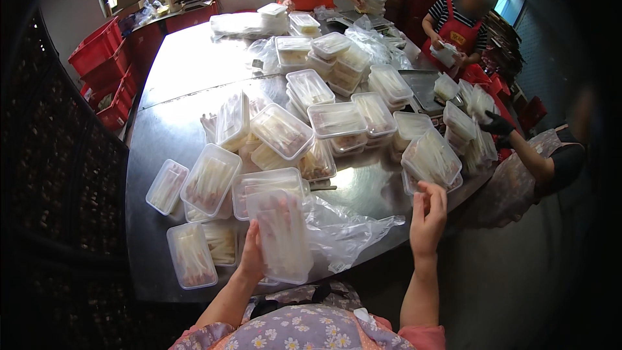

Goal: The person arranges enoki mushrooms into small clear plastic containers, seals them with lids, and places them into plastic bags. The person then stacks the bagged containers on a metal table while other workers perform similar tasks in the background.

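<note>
Above the near edge of the tabletop (149,240), a filled container (283,240) is clasped one-sidedly by the left hand (253,251), the right hand (428,219) being half-curled and apparently empty, so a drop could be caused by slippage.

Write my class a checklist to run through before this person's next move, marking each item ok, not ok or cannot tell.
1. Bare left hand grips the translucent rectangular plastic box: ok, held by its left side.
2. Bare right hand free: ok, nothing visible in it.
3. Right fingertips apart from the clear rectangular plastic boxes stacked at right: cannot tell; they look very close.
4. Lid of the held box pressed shut all round: cannot tell.
5. Tabletop just right of the held box clear: not ok, a crumpled transparent plastic bag lies there.
</note>
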The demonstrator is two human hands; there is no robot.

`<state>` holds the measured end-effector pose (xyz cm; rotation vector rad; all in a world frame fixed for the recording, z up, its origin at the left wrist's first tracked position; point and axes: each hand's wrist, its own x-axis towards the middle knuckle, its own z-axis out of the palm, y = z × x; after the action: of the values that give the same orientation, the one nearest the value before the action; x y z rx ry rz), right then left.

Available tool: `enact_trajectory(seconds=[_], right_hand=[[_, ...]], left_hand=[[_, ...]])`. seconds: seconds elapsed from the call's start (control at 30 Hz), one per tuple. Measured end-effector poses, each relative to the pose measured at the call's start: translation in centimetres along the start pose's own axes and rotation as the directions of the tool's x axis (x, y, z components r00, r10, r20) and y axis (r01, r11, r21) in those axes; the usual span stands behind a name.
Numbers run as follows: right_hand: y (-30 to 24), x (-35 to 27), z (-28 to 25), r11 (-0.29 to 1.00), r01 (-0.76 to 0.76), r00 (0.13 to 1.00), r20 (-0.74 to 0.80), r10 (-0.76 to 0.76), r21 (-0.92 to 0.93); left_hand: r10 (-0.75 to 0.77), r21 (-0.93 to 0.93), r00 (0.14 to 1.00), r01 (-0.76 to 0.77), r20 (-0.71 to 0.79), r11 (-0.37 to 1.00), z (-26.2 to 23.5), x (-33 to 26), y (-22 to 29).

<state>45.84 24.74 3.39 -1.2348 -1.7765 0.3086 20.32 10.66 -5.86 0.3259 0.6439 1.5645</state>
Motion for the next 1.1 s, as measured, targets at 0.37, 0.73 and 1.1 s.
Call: enact_trajectory(seconds=[0.37, 0.73, 1.1], right_hand=[[-1.7, -11.6, 4.6, 0.345, -0.860, 0.478, 0.830, 0.287, 0.376], [5.6, -11.1, -3.2, -0.199, -0.633, 0.575, 0.627, 0.525, 0.748], [3.2, -16.0, 0.5, -0.269, -0.638, 0.550, 0.672, 0.496, 0.721]], left_hand=[[-0.108, 0.416, 0.992, 0.128, -0.071, 0.900, -0.3, -0.8, -4.7], [0.204, 0.313, 0.944, -0.117, -0.261, 0.942, -0.1, 2.0, -3.9], [-0.320, -0.069, 0.930, 0.312, -0.181, 0.947, 1.4, 1.1, -6.5]])
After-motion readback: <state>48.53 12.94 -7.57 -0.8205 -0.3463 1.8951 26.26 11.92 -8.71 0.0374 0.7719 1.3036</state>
